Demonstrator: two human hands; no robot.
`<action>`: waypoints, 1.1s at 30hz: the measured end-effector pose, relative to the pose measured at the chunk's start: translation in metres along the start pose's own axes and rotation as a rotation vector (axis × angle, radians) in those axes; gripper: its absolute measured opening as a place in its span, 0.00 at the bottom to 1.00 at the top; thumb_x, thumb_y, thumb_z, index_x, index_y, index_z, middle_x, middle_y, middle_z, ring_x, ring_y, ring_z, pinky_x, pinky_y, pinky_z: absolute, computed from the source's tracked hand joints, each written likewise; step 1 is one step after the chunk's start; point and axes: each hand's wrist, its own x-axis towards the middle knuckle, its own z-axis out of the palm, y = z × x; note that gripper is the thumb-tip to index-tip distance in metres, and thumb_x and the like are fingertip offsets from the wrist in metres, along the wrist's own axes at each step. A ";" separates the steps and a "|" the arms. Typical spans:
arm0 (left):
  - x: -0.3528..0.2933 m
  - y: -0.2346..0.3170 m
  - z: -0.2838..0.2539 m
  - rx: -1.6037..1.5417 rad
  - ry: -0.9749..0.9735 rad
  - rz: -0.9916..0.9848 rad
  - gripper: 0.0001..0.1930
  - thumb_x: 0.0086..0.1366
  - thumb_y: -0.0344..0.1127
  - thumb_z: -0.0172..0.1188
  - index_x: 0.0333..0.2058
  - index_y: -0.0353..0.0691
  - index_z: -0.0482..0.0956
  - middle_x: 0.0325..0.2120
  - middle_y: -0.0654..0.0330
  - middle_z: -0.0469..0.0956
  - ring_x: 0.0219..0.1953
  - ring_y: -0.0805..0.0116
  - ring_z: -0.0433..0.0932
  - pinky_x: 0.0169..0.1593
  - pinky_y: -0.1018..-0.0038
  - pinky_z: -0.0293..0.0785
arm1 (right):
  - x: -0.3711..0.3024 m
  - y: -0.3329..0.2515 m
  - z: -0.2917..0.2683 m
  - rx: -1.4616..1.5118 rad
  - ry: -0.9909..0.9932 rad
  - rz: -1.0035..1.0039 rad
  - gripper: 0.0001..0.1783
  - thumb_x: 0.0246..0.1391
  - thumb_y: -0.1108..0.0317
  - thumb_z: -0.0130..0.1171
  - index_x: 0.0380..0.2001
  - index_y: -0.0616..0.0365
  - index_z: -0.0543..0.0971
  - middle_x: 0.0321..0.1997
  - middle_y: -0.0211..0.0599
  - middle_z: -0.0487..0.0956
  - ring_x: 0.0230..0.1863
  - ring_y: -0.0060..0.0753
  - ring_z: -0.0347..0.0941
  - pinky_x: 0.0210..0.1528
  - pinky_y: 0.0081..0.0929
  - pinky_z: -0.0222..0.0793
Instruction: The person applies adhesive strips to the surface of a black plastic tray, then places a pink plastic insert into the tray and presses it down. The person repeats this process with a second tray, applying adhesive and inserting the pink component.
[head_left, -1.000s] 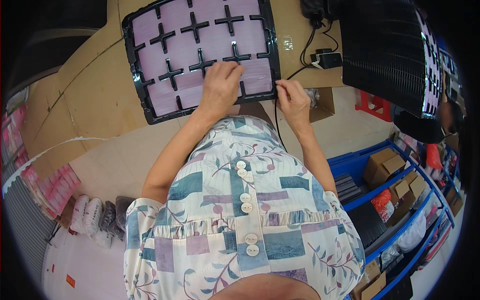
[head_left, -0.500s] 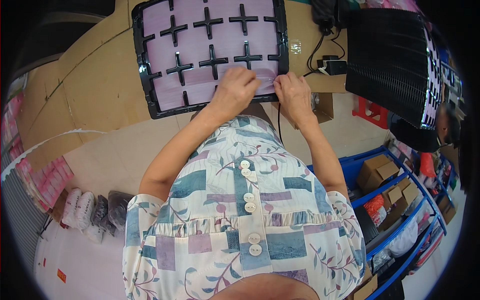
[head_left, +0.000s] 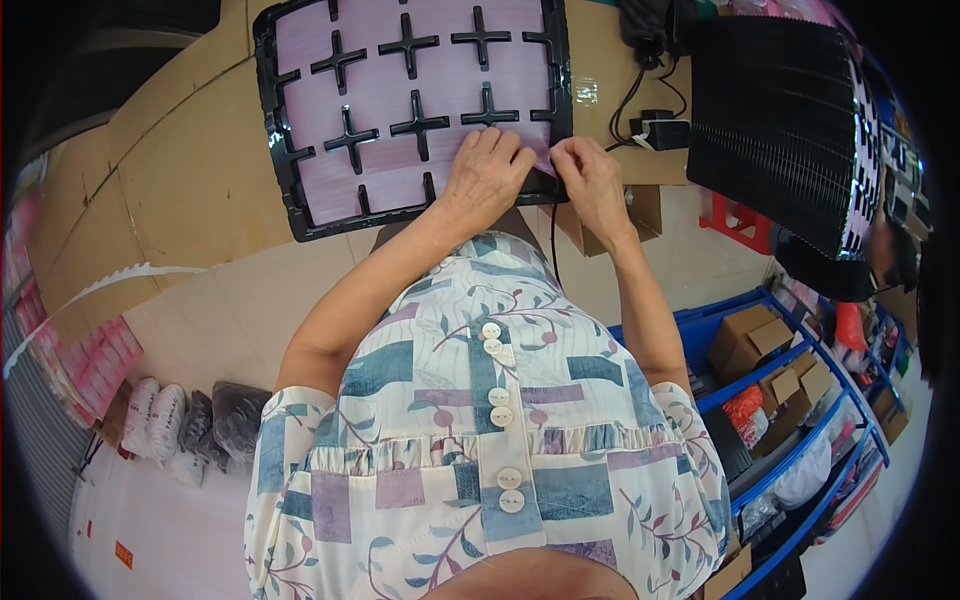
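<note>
A black plastic tray (head_left: 290, 160) with raised cross-shaped dividers lies on the table in front of me. Thin purple-pink film (head_left: 378, 82) covers its inside, around the crosses. At the near right part, my left hand (head_left: 487, 172) rests on the film with its fingers laid out flat. My right hand (head_left: 590, 187) is closed at the near right corner, pinching the edge of the film. Between the two hands the film is pulled up and creased, and a dark patch of tray shows under it.
On the right stands a tall stack of black trays (head_left: 770, 130). Black cables and an adapter (head_left: 660, 132) lie beside it. Below are a red stool (head_left: 735, 225), an open cardboard box (head_left: 640, 215) and a blue shelf rack (head_left: 715, 350) with boxes. Stuffed bags (head_left: 165, 420) sit on the floor at left.
My left hand has flattened onto the film and shifted slightly right. The film at the near right corner is now lifted, baring dark tray. The tray has shifted slightly left in view.
</note>
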 end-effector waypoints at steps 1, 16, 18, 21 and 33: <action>0.000 0.000 -0.001 -0.016 0.005 -0.010 0.06 0.56 0.30 0.62 0.31 0.38 0.74 0.31 0.56 0.72 0.36 0.56 0.71 0.42 0.63 0.68 | -0.002 0.001 -0.002 0.027 0.015 -0.008 0.09 0.57 0.68 0.58 0.36 0.62 0.79 0.32 0.45 0.77 0.32 0.48 0.75 0.37 0.41 0.70; 0.006 -0.012 -0.006 -0.129 -0.019 -0.022 0.07 0.56 0.30 0.65 0.32 0.38 0.75 0.30 0.57 0.74 0.35 0.56 0.73 0.41 0.62 0.69 | 0.013 0.023 0.007 -0.452 0.057 -0.733 0.07 0.46 0.71 0.62 0.32 0.55 0.78 0.36 0.30 0.78 0.39 0.34 0.73 0.46 0.34 0.67; 0.007 -0.012 -0.008 -0.136 -0.025 -0.019 0.07 0.56 0.30 0.64 0.32 0.38 0.75 0.31 0.57 0.74 0.35 0.56 0.73 0.41 0.62 0.69 | 0.015 0.021 0.007 -0.446 0.046 -0.752 0.07 0.46 0.72 0.61 0.31 0.55 0.78 0.35 0.31 0.78 0.39 0.34 0.73 0.46 0.34 0.68; 0.006 -0.014 -0.009 -0.163 -0.037 -0.018 0.08 0.57 0.30 0.64 0.32 0.38 0.75 0.31 0.56 0.74 0.36 0.56 0.73 0.41 0.62 0.70 | 0.020 0.018 0.001 -0.433 -0.016 -0.753 0.06 0.46 0.72 0.60 0.31 0.56 0.78 0.33 0.31 0.78 0.38 0.35 0.73 0.46 0.34 0.68; 0.002 -0.019 -0.007 -0.252 -0.016 -0.049 0.07 0.57 0.26 0.63 0.34 0.35 0.76 0.40 0.53 0.74 0.39 0.51 0.75 0.43 0.60 0.71 | 0.027 0.011 -0.010 -0.380 -0.097 -0.668 0.11 0.45 0.67 0.69 0.34 0.54 0.80 0.32 0.28 0.77 0.39 0.35 0.74 0.50 0.35 0.66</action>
